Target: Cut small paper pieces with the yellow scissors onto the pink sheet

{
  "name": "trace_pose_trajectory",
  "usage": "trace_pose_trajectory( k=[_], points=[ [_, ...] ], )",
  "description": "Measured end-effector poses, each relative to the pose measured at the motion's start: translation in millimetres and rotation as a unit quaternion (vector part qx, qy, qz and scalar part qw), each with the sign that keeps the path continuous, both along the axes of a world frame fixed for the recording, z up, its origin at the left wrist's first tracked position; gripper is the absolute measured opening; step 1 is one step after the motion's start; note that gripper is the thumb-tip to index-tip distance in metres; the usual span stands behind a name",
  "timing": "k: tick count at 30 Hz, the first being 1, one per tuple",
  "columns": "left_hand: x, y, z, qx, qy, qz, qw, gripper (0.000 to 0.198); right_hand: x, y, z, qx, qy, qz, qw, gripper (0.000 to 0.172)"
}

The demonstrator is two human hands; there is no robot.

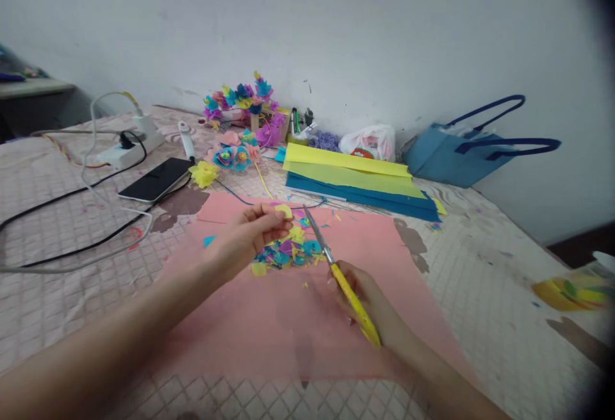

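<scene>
- Pinching a yellow paper piece between thumb and fingertips of the left hand, with fingers closed.
- Gripping yellow-handled scissors in curled fingers of the right hand, pointing the blades away, near the paper.
- Probably snipping small shapes, judging by the paper cuttings just below the left fingers.
- Probably calling next for bringing the blades onto the paper's edge.
- Beyond the fingers, showing red print on a white plastic bag, but reading no words.

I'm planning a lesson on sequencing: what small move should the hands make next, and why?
Probably bring the scissors to the yellow paper piece: the left hand pinches it, while the right hand holds the scissors nearby, not touching it.
</scene>
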State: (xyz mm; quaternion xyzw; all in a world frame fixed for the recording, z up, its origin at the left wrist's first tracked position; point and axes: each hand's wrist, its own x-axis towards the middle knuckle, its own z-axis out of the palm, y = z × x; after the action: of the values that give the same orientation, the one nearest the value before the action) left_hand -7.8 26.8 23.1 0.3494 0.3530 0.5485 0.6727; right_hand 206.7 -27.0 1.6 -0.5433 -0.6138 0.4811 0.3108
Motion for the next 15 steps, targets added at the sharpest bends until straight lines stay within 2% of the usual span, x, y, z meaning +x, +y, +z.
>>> trace_pose_trajectory(
  k=[2,4,6,8,11,12,13,15],
  points=[
    [-13.2,12.0,0.6,0.029,0.068,0.020,0.997,0.021,2.6,2.1,0.4,-0.031,0.005,-0.018,0.999,0.022],
    [-26.2,22.5,-0.3,0.066,0.180,0.002,0.981,0.020,5.0,3.9,0.7,-0.055,0.016,-0.030,0.998,0.021],
    [-36.1,29.2,-2.4,0.094,0.321,-0.059,0.941,0.017,6.8,5.0,1.4,-0.064,0.033,-0.029,0.997,0.021],
    [-41.4,31.9,-4.1,0.134,0.436,-0.066,0.887,0.012,7.7,5.5,2.4,-0.065,0.046,-0.023,0.997,0.023],
    [-42.1,30.6,-2.5,0.195,0.578,0.004,0.792,0.008,7.8,5.9,3.6,-0.066,0.044,-0.023,0.997,0.030],
    [-41.0,29.3,-0.6,0.211,0.601,0.029,0.770,0.010,7.6,6.2,3.5,-0.068,0.041,-0.024,0.997,0.033],
    [-39.3,27.6,1.7,0.224,0.611,0.047,0.758,0.010,7.5,6.6,3.1,-0.070,0.039,-0.025,0.996,0.037],
    [-34.9,23.2,6.7,0.244,0.601,0.070,0.758,0.010,7.7,8.0,1.3,-0.075,0.045,-0.031,0.996,0.043]
  ],
)
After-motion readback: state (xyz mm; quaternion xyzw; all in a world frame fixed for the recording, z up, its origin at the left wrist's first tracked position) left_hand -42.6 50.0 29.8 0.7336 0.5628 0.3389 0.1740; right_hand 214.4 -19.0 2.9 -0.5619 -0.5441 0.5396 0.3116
